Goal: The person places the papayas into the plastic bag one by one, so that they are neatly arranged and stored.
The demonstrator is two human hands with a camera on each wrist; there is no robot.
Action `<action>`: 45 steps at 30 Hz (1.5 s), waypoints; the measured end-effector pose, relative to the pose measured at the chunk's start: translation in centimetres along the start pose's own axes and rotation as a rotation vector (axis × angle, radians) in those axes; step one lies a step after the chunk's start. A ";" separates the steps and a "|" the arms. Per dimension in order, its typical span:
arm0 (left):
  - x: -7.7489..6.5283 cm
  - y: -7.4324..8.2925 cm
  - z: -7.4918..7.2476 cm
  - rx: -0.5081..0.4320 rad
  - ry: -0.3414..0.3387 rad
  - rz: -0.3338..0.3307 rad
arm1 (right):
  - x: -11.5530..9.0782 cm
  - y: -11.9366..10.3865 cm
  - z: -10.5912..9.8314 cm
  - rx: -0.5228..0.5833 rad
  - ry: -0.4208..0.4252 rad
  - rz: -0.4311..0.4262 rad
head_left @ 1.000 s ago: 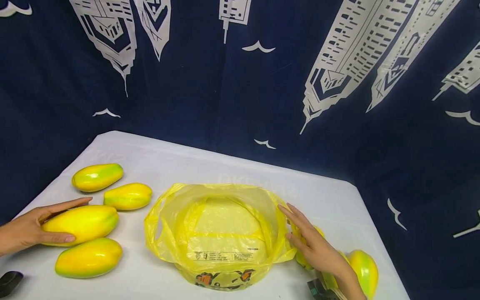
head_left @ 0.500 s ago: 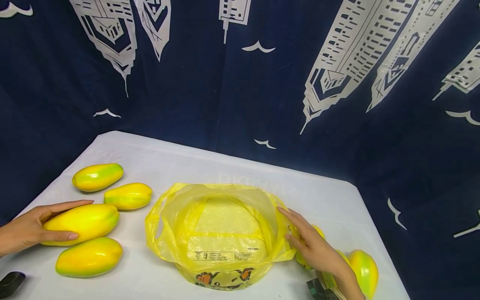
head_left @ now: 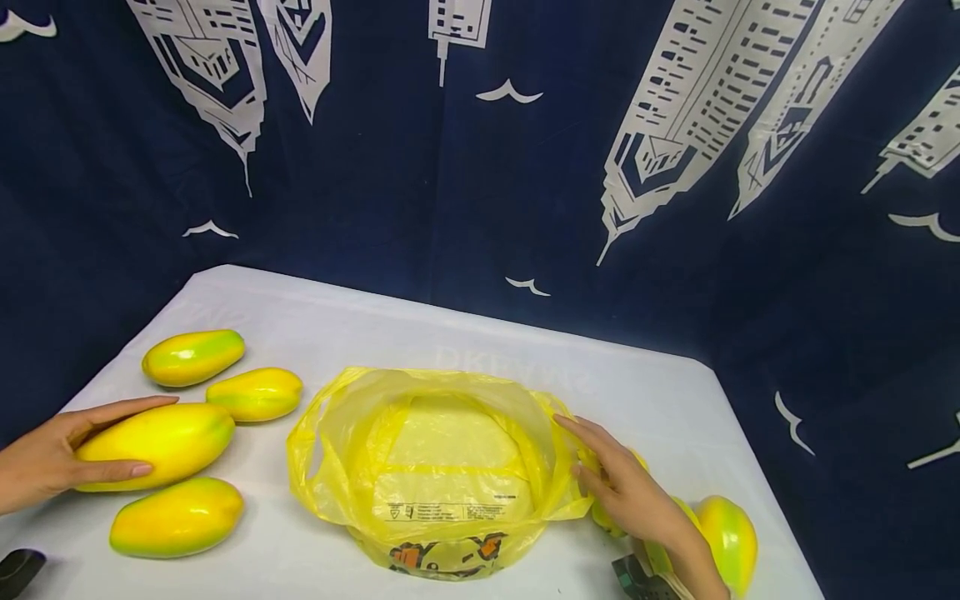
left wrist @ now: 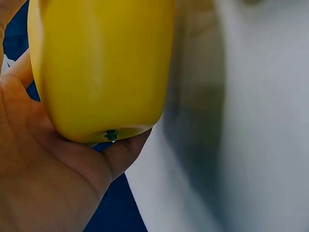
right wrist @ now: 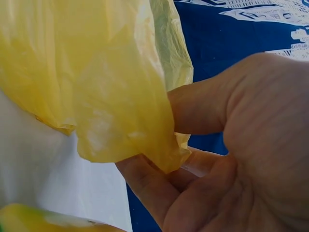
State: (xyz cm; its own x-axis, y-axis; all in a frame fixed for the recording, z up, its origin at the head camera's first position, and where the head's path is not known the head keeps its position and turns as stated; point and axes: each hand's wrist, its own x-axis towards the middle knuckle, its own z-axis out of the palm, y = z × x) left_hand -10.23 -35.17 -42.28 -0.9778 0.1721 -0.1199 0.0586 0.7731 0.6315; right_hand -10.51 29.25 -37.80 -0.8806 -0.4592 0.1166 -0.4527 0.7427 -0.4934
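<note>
At the head view's 8 o'clock, the left grip (head_left: 51, 458) clasps a yellow fruit (head_left: 172, 442), likely firm and slick, best cupped round its middle. At 6 o'clock sits the bag (head_left: 442, 554), seemingly light and limp; the right grip (head_left: 628, 492) pinches its 3 o'clock rim.

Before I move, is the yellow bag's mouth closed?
No, the head view shows the yellow bag spread wide, its inside visible.

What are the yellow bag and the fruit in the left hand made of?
Yellow bag: apparently thin, slightly glossy plastic film; its walls look translucent and wrinkled. Held fruit: smooth, shiny, possibly moulded plastic given its even surface, but real skin remains possible.
</note>
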 end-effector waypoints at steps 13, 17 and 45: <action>-0.1 2.4 -0.6 -0.010 0.039 0.070 | 0.1 0.0 -0.3 0.013 -0.004 -0.004; -0.1 3.1 -0.8 0.009 0.041 0.070 | 0.0 -0.1 -0.3 0.024 -0.010 0.009; -0.1 13.9 -2.9 0.032 0.081 0.248 | -0.1 0.0 0.1 -0.032 0.015 -0.032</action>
State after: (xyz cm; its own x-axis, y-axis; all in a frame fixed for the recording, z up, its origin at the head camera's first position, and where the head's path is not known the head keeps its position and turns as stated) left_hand -9.90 -26.21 -31.28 -0.9457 0.3098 0.0982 0.3033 0.7326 0.6093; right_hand -10.42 29.21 -37.91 -0.8676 -0.4756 0.1452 -0.4846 0.7431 -0.4615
